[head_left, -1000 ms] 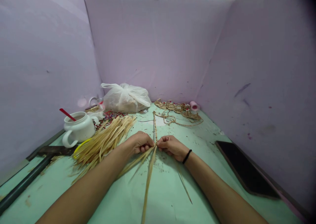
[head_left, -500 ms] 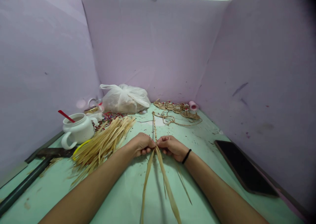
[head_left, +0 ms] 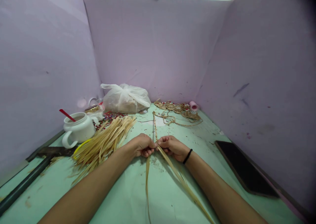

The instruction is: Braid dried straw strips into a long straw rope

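A thin braided straw cord [head_left: 155, 126] runs from the far middle of the table toward me and ends between my hands. My left hand [head_left: 144, 145] pinches the near end of the braid, and a loose flat straw strip [head_left: 147, 181] hangs down below it. My right hand [head_left: 171, 146], with a black band at the wrist, pinches the same spot from the right. Longer pale strips [head_left: 184, 181] trail from under its fingers toward the lower right. The fingertips of both hands almost touch and cover the end of the braid.
At left lie a bundle of straw strips [head_left: 108, 141], a white pot [head_left: 81, 128] with a red handle sticking out, and a hammer [head_left: 32, 174]. Behind are a tied plastic bag [head_left: 125, 100], braided pieces [head_left: 177, 108] and a pink spool [head_left: 194, 106]. A dark phone-like slab [head_left: 244, 168] lies right.
The loose strips have shifted: the right-hand ones now swing farther to the lower right, and the left one hangs narrower. Both hands stay at the braid's end.
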Demonstrator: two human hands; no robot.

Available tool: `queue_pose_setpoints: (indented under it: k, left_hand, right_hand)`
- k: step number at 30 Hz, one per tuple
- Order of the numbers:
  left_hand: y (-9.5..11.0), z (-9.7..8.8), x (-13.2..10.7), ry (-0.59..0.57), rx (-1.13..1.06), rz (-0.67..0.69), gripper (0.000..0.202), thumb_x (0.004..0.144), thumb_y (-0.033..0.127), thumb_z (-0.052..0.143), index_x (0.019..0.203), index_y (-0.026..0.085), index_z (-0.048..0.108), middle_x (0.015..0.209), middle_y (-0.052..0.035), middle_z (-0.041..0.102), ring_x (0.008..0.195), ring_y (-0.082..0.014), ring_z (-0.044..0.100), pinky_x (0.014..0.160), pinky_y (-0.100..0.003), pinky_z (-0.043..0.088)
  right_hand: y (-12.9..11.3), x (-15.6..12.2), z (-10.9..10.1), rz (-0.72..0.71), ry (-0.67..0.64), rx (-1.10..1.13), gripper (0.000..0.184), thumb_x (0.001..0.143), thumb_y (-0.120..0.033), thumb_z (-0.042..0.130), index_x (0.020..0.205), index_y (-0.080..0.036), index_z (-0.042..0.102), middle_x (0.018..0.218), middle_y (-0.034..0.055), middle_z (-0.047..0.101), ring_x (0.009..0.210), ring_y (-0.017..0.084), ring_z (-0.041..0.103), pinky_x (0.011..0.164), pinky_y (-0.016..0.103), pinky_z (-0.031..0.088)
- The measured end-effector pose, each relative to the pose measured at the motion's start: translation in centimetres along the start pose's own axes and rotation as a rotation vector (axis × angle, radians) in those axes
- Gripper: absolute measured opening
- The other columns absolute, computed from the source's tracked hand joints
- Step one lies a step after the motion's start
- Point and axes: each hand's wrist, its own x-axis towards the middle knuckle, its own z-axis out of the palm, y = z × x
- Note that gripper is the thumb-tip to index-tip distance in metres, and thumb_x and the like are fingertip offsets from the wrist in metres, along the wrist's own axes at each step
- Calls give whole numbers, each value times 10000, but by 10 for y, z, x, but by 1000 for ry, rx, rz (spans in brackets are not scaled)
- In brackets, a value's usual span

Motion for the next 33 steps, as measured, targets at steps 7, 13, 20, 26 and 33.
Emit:
queue_pose_setpoints:
  k: [7, 13, 20, 26, 33]
  left_hand:
    - [2, 2, -5, 49, -3, 60, 59, 597, 129, 508, 540, 113, 512, 377, 37, 420, 284, -43, 312, 284, -166, 181]
    - [2, -6, -4, -45, -64, 80, 71, 525, 178, 534, 517, 113, 507, 419, 31, 443, 318, -40, 339, 294, -168, 191]
    - [0, -4, -1, 36, -3, 76, 121, 529, 216, 534, 496, 135, 451, 401, 46, 400, 290, -27, 264, 293, -175, 111]
    - [0, 1, -3, 98, 30, 89, 147, 513, 183, 520, 468, 162, 382, 360, 65, 340, 288, -25, 203, 313, -187, 68]
    - [1, 6, -6, 164, 84, 93, 185, 528, 169, 524, 436, 170, 364, 313, 66, 302, 273, -41, 220, 317, -196, 100]
  right_hand:
    - [-2, -1, -1, -22, -7, 33, 134, 552, -236, 605, 550, -126, 530, 384, -69, 386, 347, 22, 247, 369, 184, 122]
    - [-2, -2, -3, -55, 23, -5, 109, 540, -213, 607, 560, -124, 549, 458, -30, 502, 393, 38, 337, 396, 182, 202]
    - [-4, -3, -2, -63, 33, -70, 108, 557, -218, 596, 591, -128, 547, 436, -46, 466, 364, 27, 290, 370, 182, 163]
    - [-9, -6, -2, 5, 165, -263, 133, 559, -203, 602, 506, -137, 499, 357, -75, 348, 336, 21, 226, 357, 193, 132]
    - [-15, -11, -1, 79, 200, -297, 114, 563, -193, 589, 491, -139, 518, 357, -60, 378, 329, 30, 260, 350, 198, 154]
